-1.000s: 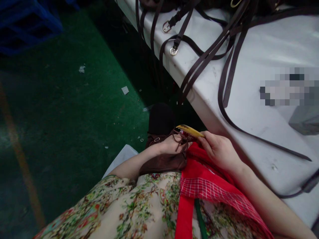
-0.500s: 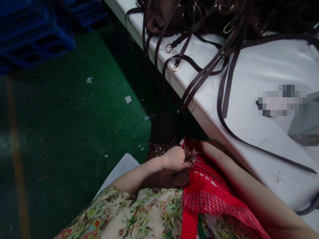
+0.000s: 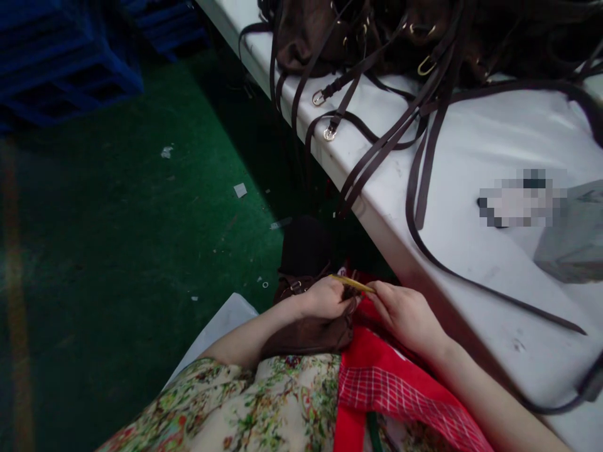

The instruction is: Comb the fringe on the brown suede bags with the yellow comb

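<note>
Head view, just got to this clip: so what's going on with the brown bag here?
A person's right hand pinches a yellow comb whose far end reaches the left hand. The left hand grips a dark brown bag against the floral dress; exactly which part it grips is hard to tell. On the white table beside them lie dark straps and more brown bags.

Dim illumination; soft glare on the white tabletop (image 3: 499,138), deep shadow beneath; blue pallets (image 3: 106,88) underexposed; one pixelated patch (image 3: 518,202).
</note>
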A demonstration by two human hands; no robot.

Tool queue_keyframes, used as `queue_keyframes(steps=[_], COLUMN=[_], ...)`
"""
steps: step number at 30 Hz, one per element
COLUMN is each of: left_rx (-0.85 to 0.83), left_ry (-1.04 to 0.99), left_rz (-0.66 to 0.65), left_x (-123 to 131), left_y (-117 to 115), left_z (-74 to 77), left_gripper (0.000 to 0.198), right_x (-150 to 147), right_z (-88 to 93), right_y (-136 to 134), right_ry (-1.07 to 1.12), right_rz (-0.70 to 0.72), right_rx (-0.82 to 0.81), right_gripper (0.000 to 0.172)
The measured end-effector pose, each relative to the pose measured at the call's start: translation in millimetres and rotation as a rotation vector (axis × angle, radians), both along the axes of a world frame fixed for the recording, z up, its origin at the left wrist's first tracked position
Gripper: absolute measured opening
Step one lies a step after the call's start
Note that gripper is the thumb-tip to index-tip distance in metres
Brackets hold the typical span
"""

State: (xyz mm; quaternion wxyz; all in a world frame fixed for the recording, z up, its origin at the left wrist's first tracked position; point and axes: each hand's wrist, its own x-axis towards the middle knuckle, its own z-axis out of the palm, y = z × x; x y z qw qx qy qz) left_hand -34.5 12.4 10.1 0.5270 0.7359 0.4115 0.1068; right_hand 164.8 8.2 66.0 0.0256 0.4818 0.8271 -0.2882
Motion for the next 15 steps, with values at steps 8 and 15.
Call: queue_keyframes(steps=[8, 15], left_rx=[0.072, 0.112], left_ry=[-0.077, -0.374], left_rz=[0.059, 0.656], left_x=[-8, -34], left_y=[4, -9], left_z=[41.7, 79.0], left_gripper=[0.037, 0.03], right_x=[-16, -47], right_z=[-39.9, -18.6], right_y=[37, 61], right_ry=[-0.195, 0.095], right_rz=[-0.217, -0.2], right_rx=[-0.187, -0.184], right_gripper=[0.034, 0.028])
